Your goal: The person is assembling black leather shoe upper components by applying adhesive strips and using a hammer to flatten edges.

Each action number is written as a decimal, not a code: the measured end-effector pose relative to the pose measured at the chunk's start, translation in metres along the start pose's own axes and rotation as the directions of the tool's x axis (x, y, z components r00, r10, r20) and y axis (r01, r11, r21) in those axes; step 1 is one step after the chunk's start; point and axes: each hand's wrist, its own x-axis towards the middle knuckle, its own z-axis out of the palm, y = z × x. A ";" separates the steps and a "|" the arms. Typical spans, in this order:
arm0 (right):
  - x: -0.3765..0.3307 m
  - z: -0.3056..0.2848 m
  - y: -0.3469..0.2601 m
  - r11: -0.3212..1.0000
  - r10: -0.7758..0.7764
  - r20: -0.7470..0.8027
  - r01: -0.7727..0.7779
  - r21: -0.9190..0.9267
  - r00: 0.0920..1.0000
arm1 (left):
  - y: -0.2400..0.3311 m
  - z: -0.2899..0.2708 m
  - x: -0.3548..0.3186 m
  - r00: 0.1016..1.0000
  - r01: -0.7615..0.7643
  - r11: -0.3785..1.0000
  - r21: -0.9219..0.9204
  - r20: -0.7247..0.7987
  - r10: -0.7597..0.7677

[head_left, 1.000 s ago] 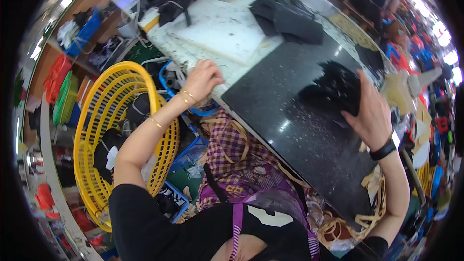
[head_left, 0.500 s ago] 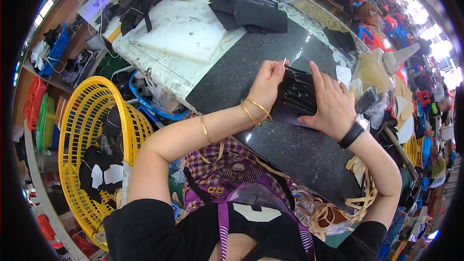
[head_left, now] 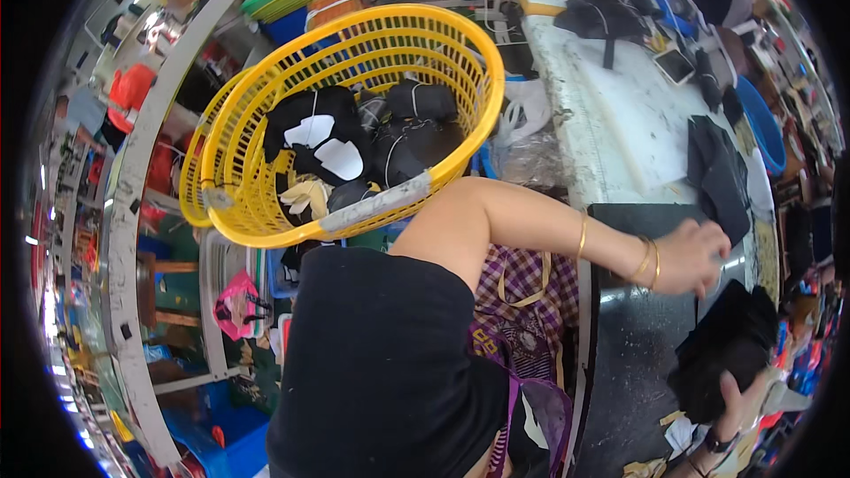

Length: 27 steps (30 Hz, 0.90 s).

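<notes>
My right hand [head_left: 742, 405] is at the lower right, with its thumb against a bundle of black sheet pieces [head_left: 724, 350] and the other fingers mostly hidden. That bundle is tilted over the dark stone slab [head_left: 624, 345]. Above the slab, my left hand [head_left: 684, 258] has its fingers curled in, slightly blurred; what they hold, if anything, I cannot make out. Beyond the left hand lies a pile of black cut pieces [head_left: 715, 173], beside a white cutting board [head_left: 639, 111].
A large yellow basket [head_left: 487, 80] stands left of the table, holding black bundles, two white shapes and cream scraps. A phone [head_left: 675, 65] and more black pieces [head_left: 602, 13] lie at the table's far end. A grey metal frame [head_left: 133, 301] stands at the left.
The view has swung left, bringing the yellow basket to the middle. My left hand has come away from the black pieces, while my right hand still has them, now tilted.
</notes>
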 end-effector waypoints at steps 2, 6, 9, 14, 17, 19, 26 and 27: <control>-0.004 -0.008 0.095 0.681 -0.429 -0.075 0.268 -0.682 0.900 | 0.028 0.003 0.013 0.997 -0.072 0.975 -0.208 0.014 0.076; 0.011 0.012 0.070 -0.265 -0.739 0.233 0.045 -0.963 0.632 | 0.045 0.004 0.026 0.992 0.060 0.919 -0.390 0.126 -0.011; 0.001 0.026 -0.007 -0.557 -0.736 0.298 -0.292 -0.778 0.608 | 0.046 -0.009 0.027 0.958 0.232 0.800 -0.553 0.273 -0.089; 0.024 -0.015 0.055 -0.712 -0.674 0.379 -0.695 -0.104 0.634 | 0.034 -0.006 0.016 0.978 0.184 0.796 -0.577 0.188 -0.090; 0.024 -0.007 0.013 -0.577 -0.627 0.393 -0.740 0.346 0.673 | 0.023 0.005 0.010 0.983 0.105 0.866 -0.488 0.186 -0.014; 0.004 0.019 -0.061 -0.417 -0.601 0.390 -0.689 0.592 0.698 | 0.014 0.010 0.008 0.938 0.034 0.985 -0.172 0.346 0.028; 0.033 0.019 -0.093 0.047 -0.715 0.307 -0.395 0.918 0.628 | 0.010 0.011 0.001 0.866 0.465 0.636 -0.616 0.464 -0.184; 0.034 0.020 -0.092 0.058 -0.706 0.325 -0.406 0.912 0.629 | 0.015 0.005 0.004 0.886 0.439 0.637 -0.634 0.423 -0.189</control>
